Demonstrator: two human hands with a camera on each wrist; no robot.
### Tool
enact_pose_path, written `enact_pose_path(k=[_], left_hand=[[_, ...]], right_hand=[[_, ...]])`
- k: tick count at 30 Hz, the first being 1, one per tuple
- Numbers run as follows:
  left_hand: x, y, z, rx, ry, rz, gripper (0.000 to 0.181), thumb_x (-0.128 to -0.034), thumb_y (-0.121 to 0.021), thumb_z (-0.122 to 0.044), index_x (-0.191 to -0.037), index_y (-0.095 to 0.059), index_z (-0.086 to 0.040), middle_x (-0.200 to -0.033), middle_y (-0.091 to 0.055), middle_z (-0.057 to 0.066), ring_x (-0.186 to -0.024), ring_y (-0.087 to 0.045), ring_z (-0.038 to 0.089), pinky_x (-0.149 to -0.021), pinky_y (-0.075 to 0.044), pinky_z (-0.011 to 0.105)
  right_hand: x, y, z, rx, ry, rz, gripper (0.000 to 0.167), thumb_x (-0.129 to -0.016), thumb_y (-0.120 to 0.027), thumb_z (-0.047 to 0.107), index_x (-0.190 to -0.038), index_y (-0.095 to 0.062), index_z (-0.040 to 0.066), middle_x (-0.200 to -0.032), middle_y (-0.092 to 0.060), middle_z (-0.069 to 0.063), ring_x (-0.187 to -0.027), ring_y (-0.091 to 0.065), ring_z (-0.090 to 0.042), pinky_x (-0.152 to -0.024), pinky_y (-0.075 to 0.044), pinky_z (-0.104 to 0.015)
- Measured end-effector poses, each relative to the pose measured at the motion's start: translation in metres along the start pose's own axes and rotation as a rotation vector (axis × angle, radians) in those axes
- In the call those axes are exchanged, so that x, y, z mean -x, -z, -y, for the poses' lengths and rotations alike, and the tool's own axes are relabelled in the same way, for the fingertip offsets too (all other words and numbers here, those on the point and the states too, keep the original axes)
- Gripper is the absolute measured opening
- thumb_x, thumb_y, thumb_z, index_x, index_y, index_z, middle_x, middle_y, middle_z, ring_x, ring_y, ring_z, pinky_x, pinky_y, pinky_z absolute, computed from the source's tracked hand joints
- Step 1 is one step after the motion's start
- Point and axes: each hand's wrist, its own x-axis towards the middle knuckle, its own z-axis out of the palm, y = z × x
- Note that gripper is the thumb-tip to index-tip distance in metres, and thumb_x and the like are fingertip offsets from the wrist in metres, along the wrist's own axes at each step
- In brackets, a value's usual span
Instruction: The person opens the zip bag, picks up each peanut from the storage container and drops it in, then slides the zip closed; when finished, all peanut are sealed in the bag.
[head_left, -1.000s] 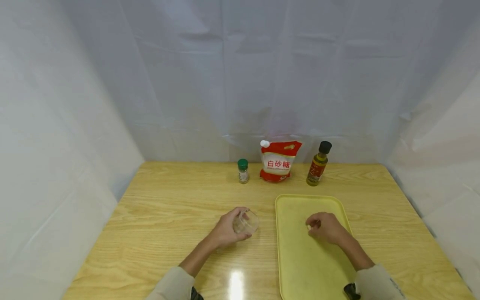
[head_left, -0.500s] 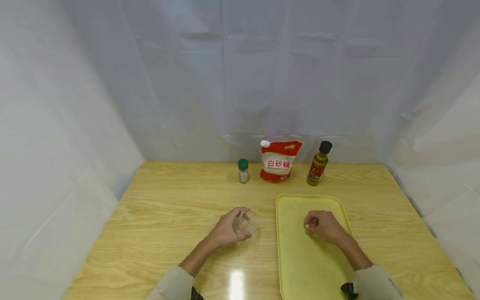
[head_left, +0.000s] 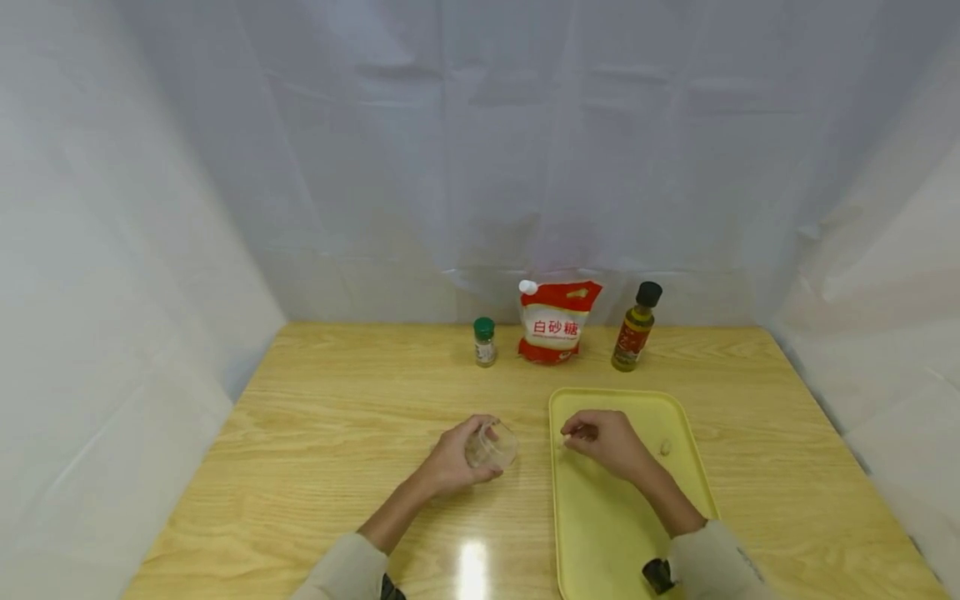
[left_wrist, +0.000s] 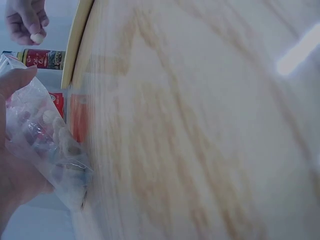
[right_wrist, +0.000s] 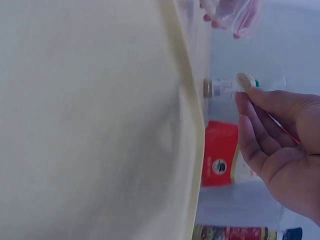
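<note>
A clear plastic zip bag [head_left: 498,446] stands on the wooden table, gripped around its side by my left hand [head_left: 453,458]. In the left wrist view, several small pale lumps show inside the bag [left_wrist: 55,142]. My right hand [head_left: 613,442] is over the left rim of the yellow tray [head_left: 607,533], to the right of the bag. Between thumb and fingertips it pinches a small pale round piece [right_wrist: 244,81]; what kind of piece I cannot tell. Another small pale piece [head_left: 664,448] lies on the tray, right of that hand.
Along the back of the table stand a green-capped spice jar [head_left: 485,342], a red and white sugar pouch [head_left: 556,323] and a black-capped oil bottle [head_left: 634,329]. Pale sheeting [head_left: 495,167] hangs behind the table and at both sides.
My right hand has moved left across the tray toward the bag, still pinching a pale piece. A piece on the tray now shows where that hand was in front. My left hand stays put.
</note>
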Motion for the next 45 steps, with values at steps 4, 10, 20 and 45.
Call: enact_pose_path(k=[4,10,20,45], left_hand=[[-0.001,0.000,0.000,0.002,0.004,0.000,0.065,-0.0757,-0.077,-0.019,-0.133,-0.047,-0.015,-0.117,-0.061,0.005,-0.119,-0.052,0.025,-0.101,-0.040,0.048],[-0.001,-0.001,-0.001,0.013,0.005,0.005,0.065,-0.0762,-0.077,-0.020,-0.133,-0.046,-0.014,-0.118,-0.061,0.007,-0.116,-0.053,0.024,-0.097,-0.042,0.047],[0.000,0.000,-0.001,0.011,-0.001,0.009,0.063,-0.0774,-0.076,-0.022,-0.133,-0.046,-0.014,-0.117,-0.060,0.004,-0.108,-0.055,0.023,-0.088,-0.046,0.042],[0.002,0.000,0.001,-0.003,0.001,-0.011,0.067,-0.0765,-0.077,-0.021,-0.135,-0.045,-0.012,-0.117,-0.061,0.004,-0.120,-0.052,0.026,-0.100,-0.041,0.049]], right_hand=[[-0.008,-0.009,0.012,-0.025,0.015,0.000,0.009,-0.085,-0.067,0.004,-0.093,-0.069,0.001,-0.089,-0.069,-0.009,-0.079,-0.066,-0.013,-0.066,-0.053,-0.021],[-0.019,-0.022,0.027,-0.011,0.036,0.010,0.007,-0.084,-0.069,0.006,-0.090,-0.070,0.004,-0.086,-0.069,-0.005,-0.075,-0.062,-0.010,-0.064,-0.050,-0.020],[-0.025,-0.045,0.048,-0.102,0.057,0.009,0.008,-0.082,-0.070,0.002,-0.090,-0.070,0.004,-0.089,-0.070,-0.009,-0.080,-0.066,-0.016,-0.066,-0.051,-0.017],[0.002,0.001,-0.006,0.023,0.000,0.002,0.013,-0.086,-0.067,0.007,-0.098,-0.069,0.002,-0.093,-0.070,-0.009,-0.082,-0.066,-0.016,-0.068,-0.052,-0.022]])
